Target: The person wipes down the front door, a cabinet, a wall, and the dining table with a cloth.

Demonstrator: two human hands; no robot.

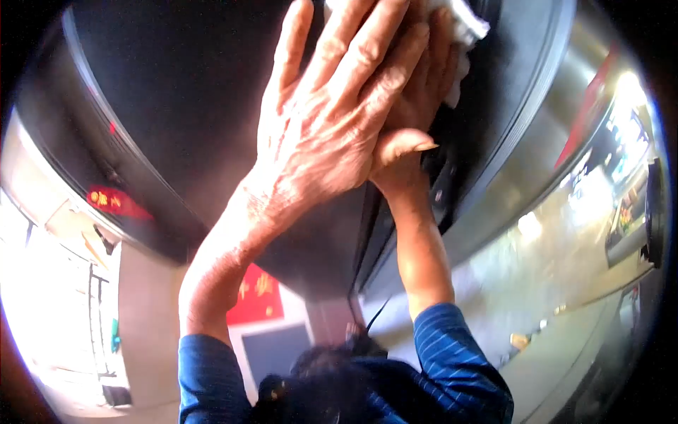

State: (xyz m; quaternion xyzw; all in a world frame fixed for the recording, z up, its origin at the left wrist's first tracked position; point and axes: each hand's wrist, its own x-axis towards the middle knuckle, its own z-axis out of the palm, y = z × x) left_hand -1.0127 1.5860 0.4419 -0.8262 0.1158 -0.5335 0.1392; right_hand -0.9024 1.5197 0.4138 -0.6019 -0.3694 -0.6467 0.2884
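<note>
My left hand (pixel 321 127) is in front at the upper middle, its back toward me and its fingers stretched out and spread. It overlaps my right hand (pixel 420 88), which is partly hidden behind it. A white cloth (pixel 466 28) shows beyond the right hand's fingers, against a large dark panel (pixel 191 78). The right fingers lie on this cloth and seem to press it to the panel. A small bit of white also appears by the left fingertips at the top edge. Both forearms rise from blue striped sleeves.
Metallic framing (pixel 537 92) curves along the panel's right side. Red signs with yellow characters hang at lower middle (pixel 258 295) and left (pixel 116 201). A bright window (pixel 56 304) is at far left. Pale floor (pixel 487 297) and bright lights lie to the right.
</note>
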